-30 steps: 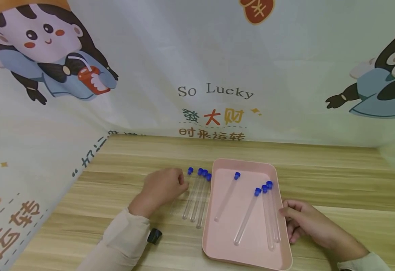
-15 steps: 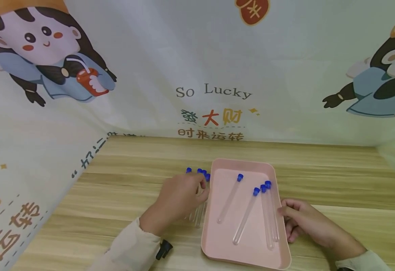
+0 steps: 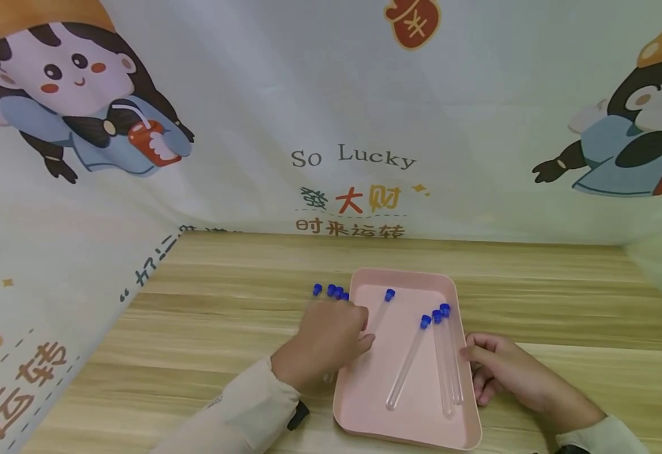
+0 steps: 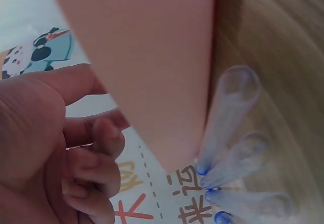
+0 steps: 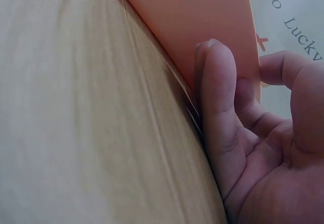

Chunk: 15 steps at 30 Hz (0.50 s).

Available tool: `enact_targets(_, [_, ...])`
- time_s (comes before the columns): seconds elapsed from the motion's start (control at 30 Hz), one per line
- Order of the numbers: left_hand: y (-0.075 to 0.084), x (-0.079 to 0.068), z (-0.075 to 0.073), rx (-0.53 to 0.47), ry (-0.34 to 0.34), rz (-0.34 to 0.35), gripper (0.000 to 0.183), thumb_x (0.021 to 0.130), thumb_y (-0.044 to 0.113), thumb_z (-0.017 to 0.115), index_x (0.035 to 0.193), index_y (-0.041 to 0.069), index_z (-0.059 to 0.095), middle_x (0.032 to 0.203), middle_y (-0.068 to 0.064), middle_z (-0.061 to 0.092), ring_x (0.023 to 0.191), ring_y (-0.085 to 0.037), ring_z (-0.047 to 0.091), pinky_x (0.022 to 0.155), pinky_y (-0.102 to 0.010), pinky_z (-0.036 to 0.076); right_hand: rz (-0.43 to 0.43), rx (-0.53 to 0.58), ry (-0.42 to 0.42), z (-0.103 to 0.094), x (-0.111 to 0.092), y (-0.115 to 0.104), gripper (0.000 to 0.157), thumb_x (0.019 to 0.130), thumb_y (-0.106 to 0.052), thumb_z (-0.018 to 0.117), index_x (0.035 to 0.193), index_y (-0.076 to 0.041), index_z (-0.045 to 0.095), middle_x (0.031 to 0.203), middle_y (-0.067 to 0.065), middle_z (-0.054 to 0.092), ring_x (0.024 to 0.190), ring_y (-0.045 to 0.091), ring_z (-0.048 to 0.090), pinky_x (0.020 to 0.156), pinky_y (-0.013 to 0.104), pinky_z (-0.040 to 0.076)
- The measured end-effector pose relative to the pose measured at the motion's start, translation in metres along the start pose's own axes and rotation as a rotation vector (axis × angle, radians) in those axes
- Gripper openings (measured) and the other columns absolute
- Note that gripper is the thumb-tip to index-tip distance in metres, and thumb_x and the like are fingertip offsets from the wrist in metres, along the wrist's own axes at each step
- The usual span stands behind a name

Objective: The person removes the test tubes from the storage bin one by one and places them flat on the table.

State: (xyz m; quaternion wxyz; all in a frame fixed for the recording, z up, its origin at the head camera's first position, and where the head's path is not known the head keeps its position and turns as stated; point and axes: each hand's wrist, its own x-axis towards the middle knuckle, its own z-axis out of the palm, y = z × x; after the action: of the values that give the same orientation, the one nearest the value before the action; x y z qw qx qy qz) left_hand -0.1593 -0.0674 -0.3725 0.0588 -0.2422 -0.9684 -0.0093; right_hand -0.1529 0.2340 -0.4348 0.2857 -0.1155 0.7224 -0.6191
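Observation:
A pink tray (image 3: 405, 424) lies on the table with several clear test tubes with blue caps in it, one test tube (image 3: 407, 362) slanting near its middle. My left hand (image 3: 331, 334) reaches over the tray's left wall, thumb and forefinger apart beside the leftmost tube (image 3: 380, 313), partly covering it. In the left wrist view, the tray wall hides those fingertips, and the other fingers are curled. My right hand (image 3: 507, 366) pinches the tray's right wall; the right wrist view shows fingers against the outside and the thumb at the rim.
Several more capped test tubes (image 4: 230, 118) lie on the wooden table (image 3: 223, 302) just left of the tray, mostly under my left hand in the head view. A printed cloth (image 3: 240, 113) stands behind and at the sides.
My left hand has moved right, from beside the loose tubes, across them and over the tray's left wall. The leftmost tube in the tray has shifted slightly. My right hand stays at the tray.

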Motion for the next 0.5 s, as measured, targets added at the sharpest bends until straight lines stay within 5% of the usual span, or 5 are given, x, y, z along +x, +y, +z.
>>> enact_targets(0.5, [0.012,0.001,0.014,0.066,-0.061,-0.002,0.039,0.089,0.046,0.071,0.067,0.016,0.061,0.058,0.004,0.053,0.053,-0.013,0.047,0.050,-0.034,0.041,0.003,-0.004,0.018,-0.001,0.000,-0.001,0.019,0.101,-0.019,0.050,0.082,-0.013,0.048,0.067,0.000,0.059,0.054,0.010,0.061,0.051,0.028,0.054])
